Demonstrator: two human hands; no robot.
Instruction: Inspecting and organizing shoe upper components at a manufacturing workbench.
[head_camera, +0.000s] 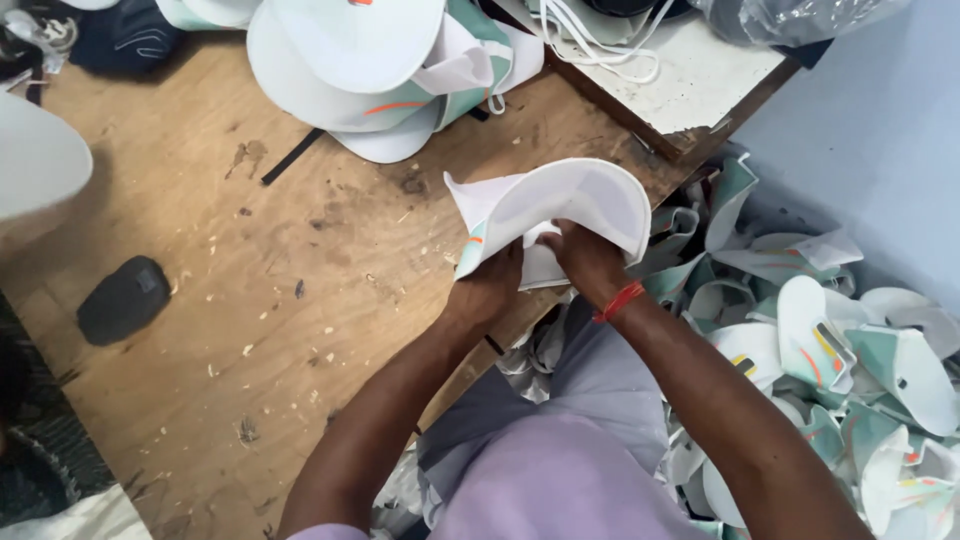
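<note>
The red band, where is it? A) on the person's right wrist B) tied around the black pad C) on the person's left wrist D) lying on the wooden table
A: the red band wraps the wrist just behind the right hand, which grips the white shoe piece together with the left hand; the left wrist is bare.

A crumpled clear plastic bag (790, 18) lies at the top right.

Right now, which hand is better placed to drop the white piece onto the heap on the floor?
Right hand: it grips the white piece on the side nearest the heap; left hand is over the table.
</note>
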